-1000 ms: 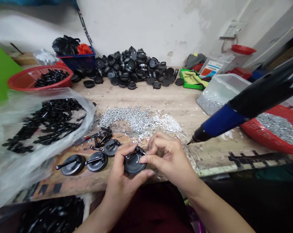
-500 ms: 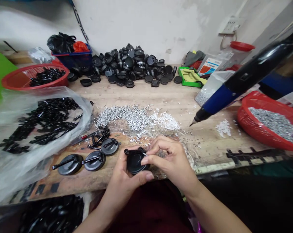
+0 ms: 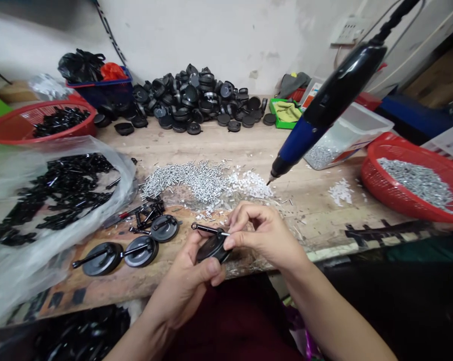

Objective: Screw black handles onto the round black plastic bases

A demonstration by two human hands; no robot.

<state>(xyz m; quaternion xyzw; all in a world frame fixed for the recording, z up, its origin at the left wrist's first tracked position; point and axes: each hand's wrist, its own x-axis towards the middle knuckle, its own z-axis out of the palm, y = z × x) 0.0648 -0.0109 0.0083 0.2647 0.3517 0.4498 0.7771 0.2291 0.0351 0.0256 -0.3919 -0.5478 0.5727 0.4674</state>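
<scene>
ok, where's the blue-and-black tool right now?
Head view, right of centre: the blue-and-black tool slants down, its tip appearing at the right end of the white bits, above the right hand in the image.

Left hand (image 3: 195, 273): grips tilted disc (image 3: 211, 249) | Right hand (image 3: 262, 235): pinches pin (image 3: 224, 234) at end of lever (image 3: 207, 229) on disc | Surface (image 3: 245, 148): three levered discs (image 3: 140, 253) left of hands; loose pins (image 3: 185, 179) and white bits (image 3: 251, 183) beyond | Driver (image 3: 305, 126): suspended aslant, tip down | Rear: black heap (image 3: 196, 100) near wall (image 3: 211, 35) | Right: red basket (image 3: 372, 186), metal parts (image 3: 416, 185) inside
</scene>
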